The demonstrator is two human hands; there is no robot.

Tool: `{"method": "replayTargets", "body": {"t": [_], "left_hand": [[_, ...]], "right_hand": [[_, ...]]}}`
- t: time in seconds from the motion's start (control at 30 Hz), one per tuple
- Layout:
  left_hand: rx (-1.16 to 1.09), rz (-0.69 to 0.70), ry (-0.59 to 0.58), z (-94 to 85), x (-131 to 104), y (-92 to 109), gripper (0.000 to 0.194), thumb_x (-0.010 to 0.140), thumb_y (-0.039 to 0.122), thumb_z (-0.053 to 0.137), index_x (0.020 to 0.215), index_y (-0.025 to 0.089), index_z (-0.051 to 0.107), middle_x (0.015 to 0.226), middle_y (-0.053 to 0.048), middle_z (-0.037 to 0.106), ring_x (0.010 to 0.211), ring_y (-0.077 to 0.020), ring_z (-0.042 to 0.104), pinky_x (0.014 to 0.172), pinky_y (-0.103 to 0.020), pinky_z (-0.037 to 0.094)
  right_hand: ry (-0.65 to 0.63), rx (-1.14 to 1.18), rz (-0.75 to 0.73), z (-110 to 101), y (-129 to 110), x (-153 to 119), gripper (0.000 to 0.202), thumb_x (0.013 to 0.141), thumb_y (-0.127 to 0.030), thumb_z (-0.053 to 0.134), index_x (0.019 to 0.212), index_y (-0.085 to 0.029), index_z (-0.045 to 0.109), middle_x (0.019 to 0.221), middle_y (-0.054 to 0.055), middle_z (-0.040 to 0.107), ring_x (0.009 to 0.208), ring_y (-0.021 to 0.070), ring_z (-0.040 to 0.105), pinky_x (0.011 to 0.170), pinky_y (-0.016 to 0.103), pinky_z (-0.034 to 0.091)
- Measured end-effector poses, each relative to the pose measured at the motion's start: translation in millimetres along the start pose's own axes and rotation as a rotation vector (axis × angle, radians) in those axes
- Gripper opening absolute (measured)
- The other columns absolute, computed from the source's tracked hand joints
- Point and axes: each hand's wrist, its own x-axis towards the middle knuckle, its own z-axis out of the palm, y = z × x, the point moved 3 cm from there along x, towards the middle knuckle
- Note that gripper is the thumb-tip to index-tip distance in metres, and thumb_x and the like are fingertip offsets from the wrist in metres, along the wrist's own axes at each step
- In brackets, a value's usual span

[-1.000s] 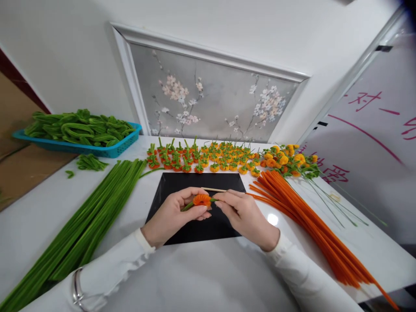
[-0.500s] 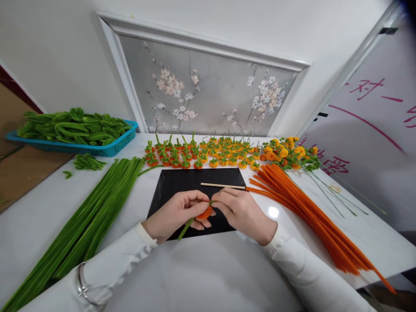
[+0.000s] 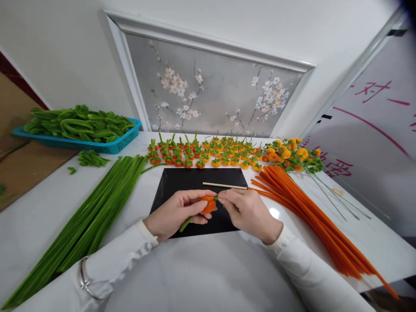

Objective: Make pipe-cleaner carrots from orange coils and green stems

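My left hand (image 3: 177, 212) is closed around an orange pipe-cleaner flower (image 3: 209, 204), held above the black mat (image 3: 169, 184). A green pipe cleaner (image 3: 186, 224) sticks out below the flower, under my left fingers. The fingertips of my right hand (image 3: 248, 212) pinch the green pipe cleaner's other end, at the flower's right side. Just beyond my hands a thin pale wooden stick (image 3: 224, 186) lies across the mat.
Long green pipe cleaners (image 3: 97, 216) spread at left, orange ones (image 3: 302, 216) at right. Rows of small orange and yellow flowers (image 3: 201, 151) stand behind the mat. A blue basket (image 3: 118, 141) of green loops sits back left; finished-looking stemmed flowers (image 3: 292, 151) lie back right.
The flower has turned in my left hand, so more of its orange petals show. My right fingers have moved slightly right with the green end. The view has shifted a little.
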Motion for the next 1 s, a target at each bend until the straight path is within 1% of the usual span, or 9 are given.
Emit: {"method": "replayTargets", "body": {"t": [0.1, 0.2, 0.27, 0.53, 0.63, 0.7, 0.83, 0.9, 1.0], "left_hand": [[0.073, 0.015, 0.020, 4.8, -0.7, 1.1, 0.029, 0.076, 0.033, 0.068, 0.099, 0.017, 0.065, 0.085, -0.004, 0.068, 0.071, -0.0126, 0.064, 0.058, -0.020, 0.053], [0.154, 0.067, 0.094, 6.3, 0.2, 1.8, 0.020, 0.075, 0.030, 0.070, 0.085, 0.014, 0.065, 0.068, -0.002, 0.067, 0.064, -0.0110, 0.063, 0.055, -0.018, 0.053], [0.175, 0.094, 0.132, 5.6, 0.9, 2.0, 0.018, 0.074, 0.029, 0.070, 0.080, 0.013, 0.065, 0.063, -0.001, 0.067, 0.062, -0.0106, 0.063, 0.058, -0.019, 0.053], [0.190, 0.223, 0.201, 0.7, -0.5, 6.0, 0.014, 0.071, 0.024, 0.072, 0.077, 0.013, 0.066, 0.065, -0.002, 0.068, 0.063, -0.0129, 0.065, 0.063, -0.024, 0.054], [0.154, 0.185, 0.169, 0.3, -1.1, 6.2, 0.014, 0.072, 0.025, 0.071, 0.079, 0.014, 0.066, 0.067, -0.002, 0.069, 0.066, -0.0124, 0.065, 0.066, -0.023, 0.054], [0.106, 0.137, 0.109, 0.0, -2.1, 6.7, 0.015, 0.074, 0.026, 0.070, 0.083, 0.014, 0.066, 0.072, -0.002, 0.069, 0.071, -0.0125, 0.066, 0.069, -0.023, 0.054], [0.031, 0.051, -0.030, -1.4, -4.6, 9.3, 0.024, 0.078, 0.027, 0.067, 0.099, 0.016, 0.065, 0.091, -0.006, 0.070, 0.086, -0.0157, 0.066, 0.079, -0.027, 0.052], [0.048, 0.044, -0.054, -3.0, -4.6, 10.1, 0.028, 0.078, 0.026, 0.066, 0.104, 0.017, 0.064, 0.096, -0.007, 0.069, 0.085, -0.0156, 0.065, 0.078, -0.027, 0.051], [0.094, 0.072, -0.072, -4.5, -3.0, 9.9, 0.026, 0.078, 0.022, 0.066, 0.103, 0.017, 0.063, 0.095, -0.006, 0.068, 0.082, -0.0137, 0.063, 0.074, -0.024, 0.048]], "right_hand": [[0.008, -0.047, -0.028, 1.9, -4.1, 0.0, 0.017, 0.092, -0.019, 0.044, 0.088, -0.017, 0.061, 0.074, 0.003, 0.066, 0.064, 0.0134, 0.060, 0.060, 0.022, 0.040], [0.000, -0.070, -0.041, 4.0, -7.7, -0.5, 0.019, 0.093, -0.021, 0.043, 0.088, -0.016, 0.061, 0.072, 0.003, 0.065, 0.061, 0.0131, 0.059, 0.057, 0.022, 0.038], [-0.007, -0.080, -0.032, 4.2, -8.7, -1.1, 0.021, 0.094, -0.023, 0.042, 0.087, -0.016, 0.060, 0.069, 0.003, 0.064, 0.060, 0.0130, 0.058, 0.055, 0.022, 0.036], [0.030, -0.087, -0.040, -1.4, -9.6, -0.9, 0.021, 0.092, -0.022, 0.042, 0.083, -0.017, 0.060, 0.062, 0.001, 0.059, 0.051, 0.0114, 0.051, 0.050, 0.023, 0.031], [0.056, -0.075, -0.024, -2.8, -8.9, -0.5, 0.019, 0.091, -0.021, 0.043, 0.083, -0.017, 0.060, 0.061, 0.001, 0.059, 0.050, 0.0111, 0.050, 0.051, 0.023, 0.032], [0.068, -0.060, -0.005, -3.3, -7.3, -0.2, 0.018, 0.091, -0.020, 0.044, 0.084, -0.017, 0.060, 0.063, 0.002, 0.059, 0.053, 0.0115, 0.051, 0.053, 0.022, 0.034], [0.094, -0.002, 0.016, -3.2, -2.2, 0.7, 0.017, 0.091, -0.020, 0.043, 0.088, -0.017, 0.060, 0.068, 0.003, 0.061, 0.059, 0.0130, 0.055, 0.058, 0.023, 0.039], [0.110, 0.032, 0.013, -3.0, -0.3, 1.0, 0.016, 0.091, -0.021, 0.044, 0.089, -0.017, 0.060, 0.071, 0.003, 0.062, 0.062, 0.0134, 0.057, 0.059, 0.023, 0.041], [0.130, 0.072, 0.009, -4.2, -0.2, 1.3, 0.016, 0.092, -0.022, 0.044, 0.092, -0.018, 0.060, 0.076, 0.004, 0.064, 0.065, 0.0137, 0.058, 0.061, 0.023, 0.042]]}}
